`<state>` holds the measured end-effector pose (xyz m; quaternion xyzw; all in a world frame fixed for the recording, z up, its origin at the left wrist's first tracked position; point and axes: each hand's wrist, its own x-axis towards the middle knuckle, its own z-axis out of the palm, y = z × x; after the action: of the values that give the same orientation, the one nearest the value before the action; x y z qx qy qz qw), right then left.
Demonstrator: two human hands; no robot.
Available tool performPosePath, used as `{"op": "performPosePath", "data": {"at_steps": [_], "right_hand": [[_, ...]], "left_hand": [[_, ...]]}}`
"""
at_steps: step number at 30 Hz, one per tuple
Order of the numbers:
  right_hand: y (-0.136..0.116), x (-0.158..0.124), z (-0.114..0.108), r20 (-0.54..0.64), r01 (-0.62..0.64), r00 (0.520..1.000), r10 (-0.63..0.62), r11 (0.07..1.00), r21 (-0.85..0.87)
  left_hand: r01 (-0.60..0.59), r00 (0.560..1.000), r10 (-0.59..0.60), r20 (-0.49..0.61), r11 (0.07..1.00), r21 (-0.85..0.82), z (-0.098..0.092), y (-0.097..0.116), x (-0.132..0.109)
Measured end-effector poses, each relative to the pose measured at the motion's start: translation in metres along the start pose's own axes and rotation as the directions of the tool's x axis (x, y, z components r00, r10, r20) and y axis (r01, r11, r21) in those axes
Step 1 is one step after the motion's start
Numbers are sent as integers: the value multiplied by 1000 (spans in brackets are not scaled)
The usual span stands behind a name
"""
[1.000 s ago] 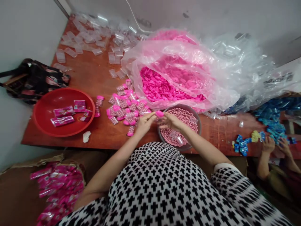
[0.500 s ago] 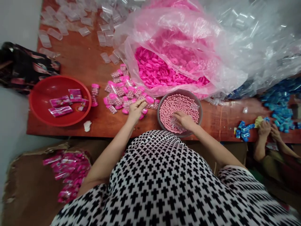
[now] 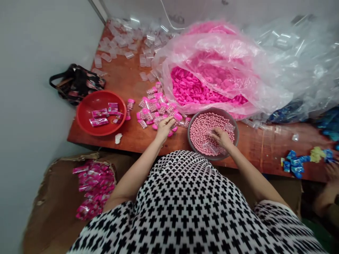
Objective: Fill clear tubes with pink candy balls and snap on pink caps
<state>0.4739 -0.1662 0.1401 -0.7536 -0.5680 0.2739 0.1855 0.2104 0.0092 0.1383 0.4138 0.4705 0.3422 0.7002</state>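
Note:
My left hand (image 3: 164, 128) is at the near right side of a pile of small clear bottles with pink caps (image 3: 156, 107), filled with pink beads. Its fingers are pinched together beside a large pink cap (image 3: 177, 116); what they hold is hidden. My right hand (image 3: 221, 138) is over a grey bowl (image 3: 236, 135) of pink beads (image 3: 202, 125). Between its fingertips shows a piece of clear plastic, apparently a small container. Other clear containers (image 3: 209, 148) lie on the beads, below the hand and at the bowl's right side.
Behind the bowl stands a big plastic bag of pink caps (image 3: 190, 86). A red basin (image 3: 100, 131) with pink packets, a black handbag (image 3: 79, 83) and scattered clear containers (image 3: 113, 46) are left. Blue packets (image 3: 294, 164) and a co-worker's hand (image 3: 332, 173) are right.
The view has swung left, so everything sits further right. My right hand has lifted slightly off the clear containers in the bowl. The left hand keeps its place by the pile.

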Motion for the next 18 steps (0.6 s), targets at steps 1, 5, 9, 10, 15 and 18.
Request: {"op": "performPosePath", "data": {"at_steps": [1,5,9,10,15,18], "right_hand": [[1,4,-2,-20,-8,1000,8,999,32],[1,22,-9,-52,-20,998,28,988,154],[-5,35,-16,-11,-88,994,108,860,503],[-8,37,-18,5,-100,993,120,803,588],[-28,37,-22,20,-106,991,135,664,740],[-38,34,-23,-23,-58,994,109,682,729]], "left_hand": [[2,1000,-2,8,1000,-8,1,0,-1],[-33,999,33,-13,999,-10,-9,1,5],[-111,978,136,-160,981,160,-33,4,23],[-150,964,201,-172,951,270,-37,6,27],[-326,915,402,37,683,653,-8,12,13],[-379,924,278,263,756,533,40,8,-8]]}}
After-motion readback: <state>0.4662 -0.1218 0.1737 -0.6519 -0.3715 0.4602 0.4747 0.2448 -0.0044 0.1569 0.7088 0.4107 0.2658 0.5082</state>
